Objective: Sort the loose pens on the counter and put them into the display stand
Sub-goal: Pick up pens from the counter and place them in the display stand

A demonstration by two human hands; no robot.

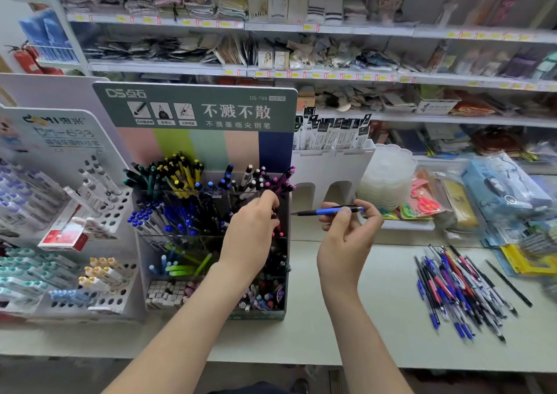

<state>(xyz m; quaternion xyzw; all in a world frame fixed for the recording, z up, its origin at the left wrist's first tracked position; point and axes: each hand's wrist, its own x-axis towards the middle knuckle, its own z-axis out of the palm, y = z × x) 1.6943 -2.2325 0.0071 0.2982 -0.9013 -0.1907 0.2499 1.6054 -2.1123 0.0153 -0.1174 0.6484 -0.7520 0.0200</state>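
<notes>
A blue pen (331, 211), slim plastic with a black tip, lies level in the right hand (346, 234), pinched between thumb and fingers just right of the stand (211, 149). The left hand (251, 228) reaches into the stand's right-hand clear compartment, fingers curled among red pens; whether it grips one I cannot tell. The stand's tiers are crowded with pens grouped by colour, so sorting looks well on. A sizeable pile (458, 291) of blue, red and black pens is left loose on the pale, smooth worktop (346, 333), well right.
</notes>
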